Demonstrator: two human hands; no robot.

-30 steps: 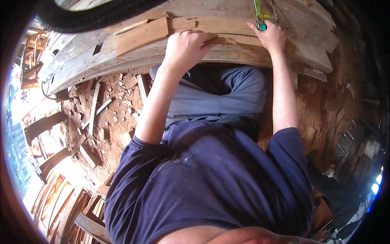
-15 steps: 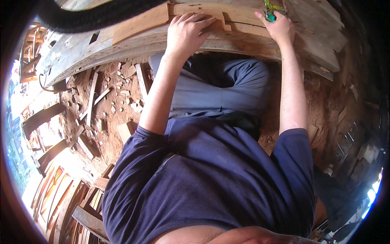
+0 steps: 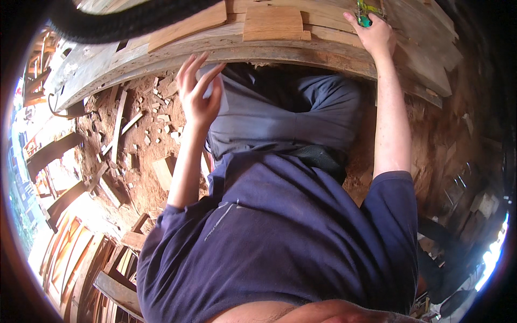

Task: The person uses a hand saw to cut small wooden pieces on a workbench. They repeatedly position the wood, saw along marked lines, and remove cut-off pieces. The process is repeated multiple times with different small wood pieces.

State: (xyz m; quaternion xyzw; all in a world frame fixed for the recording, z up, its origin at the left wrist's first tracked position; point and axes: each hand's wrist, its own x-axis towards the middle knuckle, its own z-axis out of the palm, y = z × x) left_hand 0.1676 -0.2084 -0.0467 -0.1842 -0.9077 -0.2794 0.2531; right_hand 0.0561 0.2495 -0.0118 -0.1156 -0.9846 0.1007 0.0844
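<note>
My left hand (image 3: 200, 102) is raised off the bench, fingers spread, with nothing seen in it, over the near edge beside my left leg. My right hand (image 3: 377, 36) is at the far right of the bench top, its fingers curled round a small green and yellow object (image 3: 365, 20) whose kind I cannot make out. Between the hands a squarish brown wood piece (image 3: 273, 22) with a small step at its right corner lies flat on the bench top. Left of it rests a longer tan board (image 3: 188, 27).
The worn wooden bench (image 3: 140, 64) spans the top of the view. Offcuts and sticks (image 3: 119, 126) litter the dirt floor at left. Stacked wood strips (image 3: 81, 258) stand at the lower left. A black curved band (image 3: 134, 24) crosses the upper left.
My left hand has come off the squarish wood piece and drawn back toward me and to the left. The right hand stays at the green and yellow object.
</note>
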